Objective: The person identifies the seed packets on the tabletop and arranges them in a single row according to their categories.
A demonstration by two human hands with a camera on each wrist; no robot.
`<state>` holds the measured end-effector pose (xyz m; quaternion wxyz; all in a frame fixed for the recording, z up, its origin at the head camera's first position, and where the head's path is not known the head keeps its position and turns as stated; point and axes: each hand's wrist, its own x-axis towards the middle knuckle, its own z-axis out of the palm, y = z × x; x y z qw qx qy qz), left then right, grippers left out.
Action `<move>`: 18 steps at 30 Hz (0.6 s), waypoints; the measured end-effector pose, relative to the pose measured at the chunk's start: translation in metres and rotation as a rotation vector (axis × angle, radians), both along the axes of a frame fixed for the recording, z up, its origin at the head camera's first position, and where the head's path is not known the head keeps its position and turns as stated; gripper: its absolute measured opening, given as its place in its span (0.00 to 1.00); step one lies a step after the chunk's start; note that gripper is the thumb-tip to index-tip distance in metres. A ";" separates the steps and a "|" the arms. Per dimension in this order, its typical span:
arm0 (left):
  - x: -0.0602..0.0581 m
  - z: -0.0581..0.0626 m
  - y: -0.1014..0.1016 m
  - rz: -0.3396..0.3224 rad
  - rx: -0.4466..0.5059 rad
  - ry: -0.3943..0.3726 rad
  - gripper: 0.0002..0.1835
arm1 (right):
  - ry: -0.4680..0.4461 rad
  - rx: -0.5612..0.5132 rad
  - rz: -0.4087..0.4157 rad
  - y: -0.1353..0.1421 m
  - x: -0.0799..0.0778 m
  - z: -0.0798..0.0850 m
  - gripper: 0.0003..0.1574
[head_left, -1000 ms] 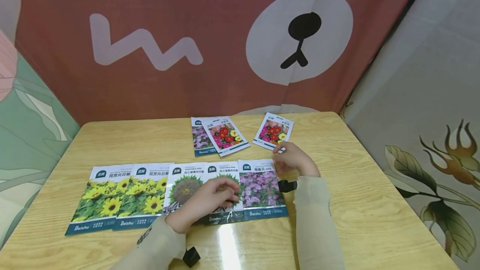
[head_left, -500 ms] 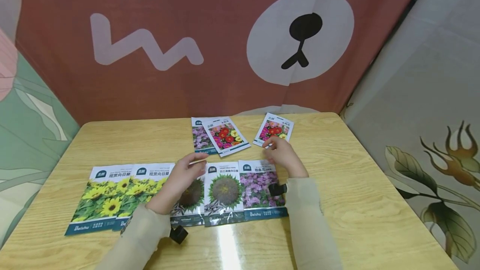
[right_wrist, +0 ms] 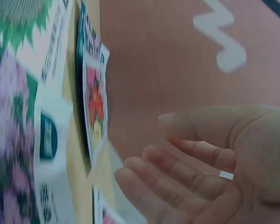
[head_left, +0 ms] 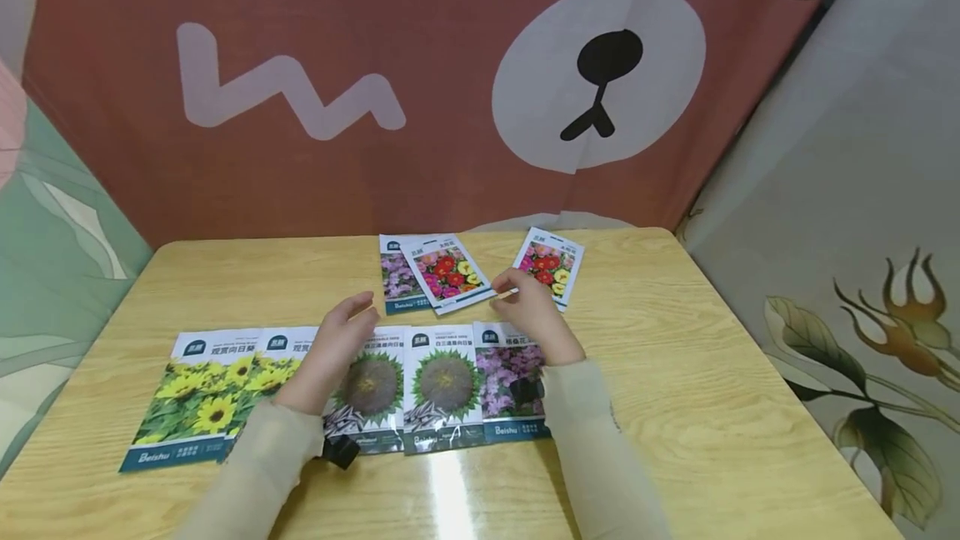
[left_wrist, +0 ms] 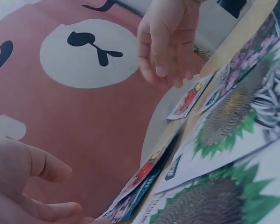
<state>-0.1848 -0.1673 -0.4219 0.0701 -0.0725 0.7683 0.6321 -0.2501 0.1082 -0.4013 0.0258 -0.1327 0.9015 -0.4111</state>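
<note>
My left hand (head_left: 333, 352) hovers over the row of seed packets, holding nothing, its fingers loosely bent toward the back group. My right hand (head_left: 531, 311) is above the purple-flower packet (head_left: 510, 382), near the lower right corner of the tilted red-flower packet (head_left: 450, 273); its fingers (right_wrist: 177, 182) hold nothing in the right wrist view. Under that tilted packet lies another purple-flower packet (head_left: 396, 273), partly covered. A second red-flower packet (head_left: 551, 265) lies behind my right hand. Two packets with a sunflower head, the left one (head_left: 373, 390) and the right one (head_left: 446, 386), sit mid-row.
Two yellow-sunflower packets overlap at the row's left end, the outer one (head_left: 191, 398) and a second (head_left: 277, 373) partly behind my left hand. The wooden table (head_left: 720, 423) meets a brown bear-print curtain (head_left: 450, 173) at the back. A floral curtain (head_left: 847, 190) hangs at right.
My left hand has moved left and back from the sunflower-head packets. My right hand has shifted left, from the right red-flower packet toward the tilted one. The packets lie as before.
</note>
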 end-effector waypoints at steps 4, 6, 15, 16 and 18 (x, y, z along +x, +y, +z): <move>-0.008 0.003 -0.004 0.003 -0.018 0.002 0.32 | -0.004 0.070 0.088 -0.022 0.003 0.004 0.15; -0.014 0.003 -0.003 0.007 -0.010 -0.013 0.32 | 0.011 0.132 0.141 -0.032 0.002 0.006 0.17; -0.033 -0.003 -0.006 -0.043 0.050 -0.088 0.34 | 0.163 0.437 0.436 -0.082 -0.011 0.005 0.27; -0.035 -0.003 -0.007 -0.048 0.075 -0.098 0.34 | 0.155 0.450 0.452 -0.087 -0.011 0.004 0.26; -0.038 -0.004 -0.008 -0.058 0.128 -0.114 0.35 | 0.137 0.477 0.470 -0.097 -0.012 0.002 0.26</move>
